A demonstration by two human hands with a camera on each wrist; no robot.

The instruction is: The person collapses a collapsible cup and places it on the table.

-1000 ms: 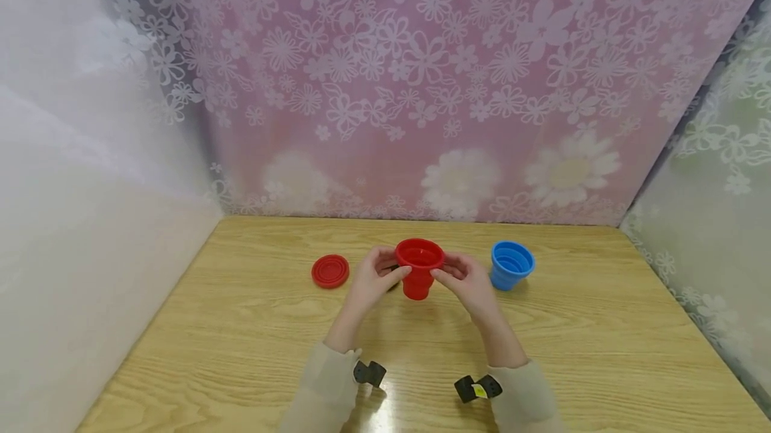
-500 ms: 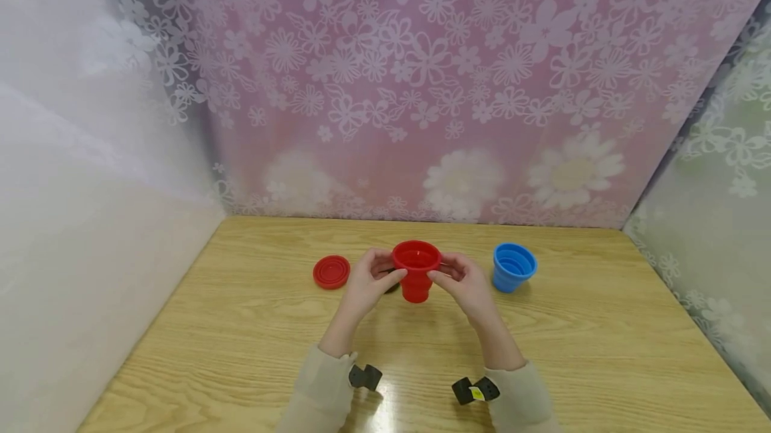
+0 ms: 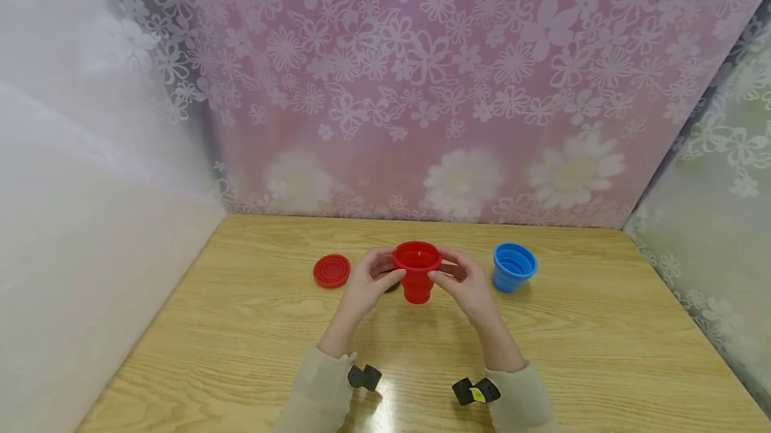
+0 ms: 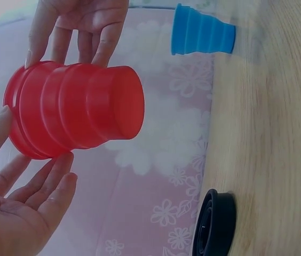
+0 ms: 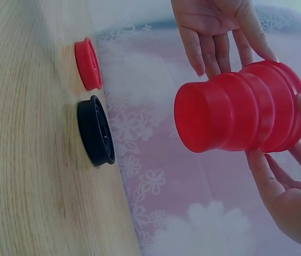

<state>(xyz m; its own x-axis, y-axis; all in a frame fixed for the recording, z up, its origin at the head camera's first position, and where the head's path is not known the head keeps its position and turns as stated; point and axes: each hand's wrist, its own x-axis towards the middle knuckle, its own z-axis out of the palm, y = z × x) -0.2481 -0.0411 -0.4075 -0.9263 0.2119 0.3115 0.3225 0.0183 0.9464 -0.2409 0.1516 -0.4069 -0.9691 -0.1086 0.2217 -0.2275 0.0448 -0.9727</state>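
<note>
A red collapsible cup, stretched out to its full stepped height, is held upright above the table between both hands. My left hand grips its left side, thumb near the rim and fingers behind. On the opposite side my right hand pinches it the same way. Both wrist views show the cup's bare base, with the tabletop some way below it. A black collapsed cup lies flat on the table beyond, mostly hidden by the left hand in the head view.
To the right stands a blue collapsible cup, extended and mouth up. A flat red collapsed cup lies on the left of the wooden table. A pink flowered curtain closes off the back, with pale sheets at both sides.
Over the last second the hands and red cup have shifted very slightly toward the left and down in the head view. The grip is unchanged; the other cups lie where they were.
</note>
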